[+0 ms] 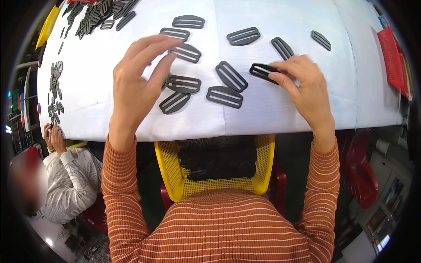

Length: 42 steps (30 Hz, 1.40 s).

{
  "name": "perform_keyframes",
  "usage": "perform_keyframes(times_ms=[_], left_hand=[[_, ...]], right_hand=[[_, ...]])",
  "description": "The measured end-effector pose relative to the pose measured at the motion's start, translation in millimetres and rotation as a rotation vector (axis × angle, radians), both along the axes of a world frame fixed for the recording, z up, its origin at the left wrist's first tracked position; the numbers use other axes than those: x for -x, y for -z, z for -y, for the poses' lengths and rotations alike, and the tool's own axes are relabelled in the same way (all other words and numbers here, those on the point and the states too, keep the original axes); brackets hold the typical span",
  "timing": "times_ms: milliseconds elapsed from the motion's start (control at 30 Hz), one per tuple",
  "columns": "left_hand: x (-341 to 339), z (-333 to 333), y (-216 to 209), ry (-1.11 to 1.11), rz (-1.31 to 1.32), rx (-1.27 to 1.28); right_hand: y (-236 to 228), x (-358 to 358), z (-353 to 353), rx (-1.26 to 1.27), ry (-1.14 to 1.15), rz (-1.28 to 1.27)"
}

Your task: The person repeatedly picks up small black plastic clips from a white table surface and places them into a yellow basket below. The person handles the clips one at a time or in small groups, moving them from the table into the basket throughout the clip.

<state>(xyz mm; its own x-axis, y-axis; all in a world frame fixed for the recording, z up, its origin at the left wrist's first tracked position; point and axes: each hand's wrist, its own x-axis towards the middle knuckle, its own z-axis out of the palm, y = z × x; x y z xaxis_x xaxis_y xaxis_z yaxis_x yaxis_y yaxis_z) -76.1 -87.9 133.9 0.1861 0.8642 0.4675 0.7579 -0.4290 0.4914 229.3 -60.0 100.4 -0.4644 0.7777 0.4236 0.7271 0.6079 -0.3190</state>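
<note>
Between the thumb and fingers of my right hand (302, 81) is a black plastic slide buckle (262, 71), tilted just above the white table. My left hand (139, 72) is spread, thumb and fingers apart, over the left group of buckles. Its fingertips are nearest to a dark grey buckle (186, 53); whether they touch it I cannot tell. Several similar two-slot buckles lie scattered between and beyond my hands, such as one buckle (224, 96) close to the near edge. Part of another buckle is hidden behind my left thumb.
A yellow basket (175, 186) filled with dark pieces sits at my lap below the white table (280, 116). Heaped buckles (94, 17) lie at the far left. A co-worker (72, 188) handles small pieces at left. A red basket (390, 61) stands at the right edge.
</note>
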Motion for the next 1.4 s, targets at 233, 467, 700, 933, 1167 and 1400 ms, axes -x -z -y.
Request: perform_keyframes(times_ms=[233,467,700,933,1167,1400], left_hand=[[7,59,15,-0.158,0.045,0.116],[4,76,30,-0.057,-0.089,0.105],[6,78,46,-0.032,-0.083,-0.053],[-8,77,42,-0.073,0.040,0.021],[10,78,44,-0.234,-0.147,-0.069],[12,85,44,-0.253,0.023,0.067]], right_hand=[[-2,51,15,0.057,0.032,0.001],[-12,63,1,0.566,0.054,-0.226],[-6,53,11,0.027,-0.003,-0.023],[1,61,45,-0.008,-0.225,0.080],[-9,37,40,0.013,-0.018,0.097],[4,102,37,-0.115,-0.261,-0.021]])
